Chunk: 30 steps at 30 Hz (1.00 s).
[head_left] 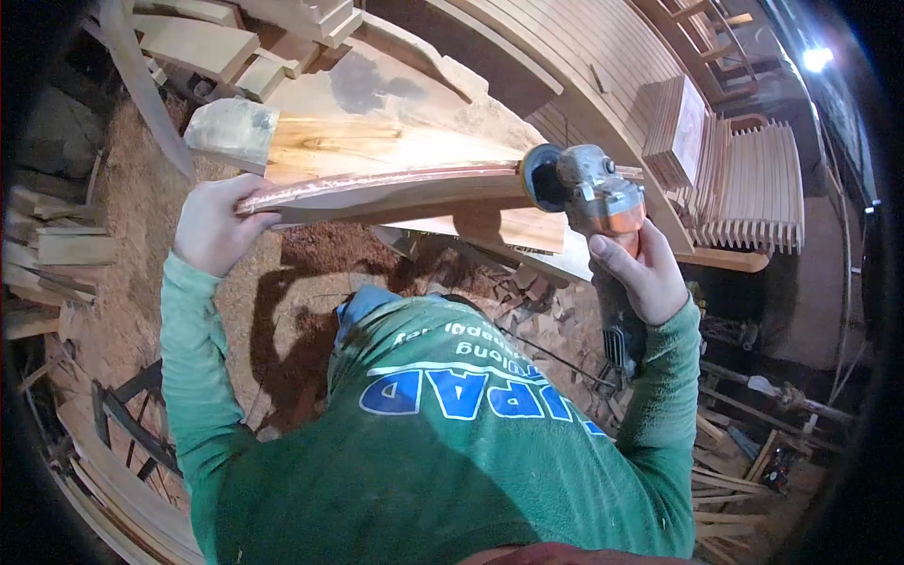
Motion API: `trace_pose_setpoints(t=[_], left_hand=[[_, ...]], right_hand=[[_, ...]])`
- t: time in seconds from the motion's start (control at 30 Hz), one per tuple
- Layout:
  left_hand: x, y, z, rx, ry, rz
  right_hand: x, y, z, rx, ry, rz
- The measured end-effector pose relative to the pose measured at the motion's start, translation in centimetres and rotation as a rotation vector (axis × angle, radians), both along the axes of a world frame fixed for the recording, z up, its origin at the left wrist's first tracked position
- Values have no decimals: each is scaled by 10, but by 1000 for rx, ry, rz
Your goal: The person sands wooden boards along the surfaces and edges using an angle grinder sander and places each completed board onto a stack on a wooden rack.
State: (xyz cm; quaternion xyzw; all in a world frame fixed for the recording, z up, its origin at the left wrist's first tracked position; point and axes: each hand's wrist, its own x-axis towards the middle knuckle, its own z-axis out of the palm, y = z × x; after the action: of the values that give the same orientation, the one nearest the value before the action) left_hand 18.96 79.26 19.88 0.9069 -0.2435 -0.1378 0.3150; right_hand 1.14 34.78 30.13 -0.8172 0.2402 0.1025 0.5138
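A long, curved wooden piece (405, 193) lies across the front of the workbench, its reddish edge facing up. My left hand (223, 224) is closed round its left end, with the thumb below the edge. An angle grinder (603, 193) with an orange and silver body is in my right hand (650, 273), fingers wrapped round it. The grinder's round disc (543, 177) is at the right part of the piece's edge; whether it touches or spins I cannot tell. Under the piece is a pale wooden board (377, 141).
Stacked slatted wooden parts (749, 184) stand at the right, beside a wooden block stack (675, 132). Cut boards (198, 42) lie at the upper left. Sawdust and wood offcuts (541, 297) cover the floor. A dark metal frame (137, 424) is at lower left.
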Motion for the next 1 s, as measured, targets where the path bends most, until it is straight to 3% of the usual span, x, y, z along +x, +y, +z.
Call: trace_pose_setpoints(t=[0.1, 0.2, 0.73, 1.0], left_hand=[[-5, 25, -45, -323, 130, 153], [-15, 19, -79, -448, 94, 175], [-8, 27, -88, -491, -41, 54], [-4, 32, -107, -461, -164, 63]], right_hand=[[17, 17, -3, 32, 44, 51], [29, 40, 5, 56, 59, 101], [79, 198, 9, 99, 20, 422], [95, 234, -9, 33, -168, 642]])
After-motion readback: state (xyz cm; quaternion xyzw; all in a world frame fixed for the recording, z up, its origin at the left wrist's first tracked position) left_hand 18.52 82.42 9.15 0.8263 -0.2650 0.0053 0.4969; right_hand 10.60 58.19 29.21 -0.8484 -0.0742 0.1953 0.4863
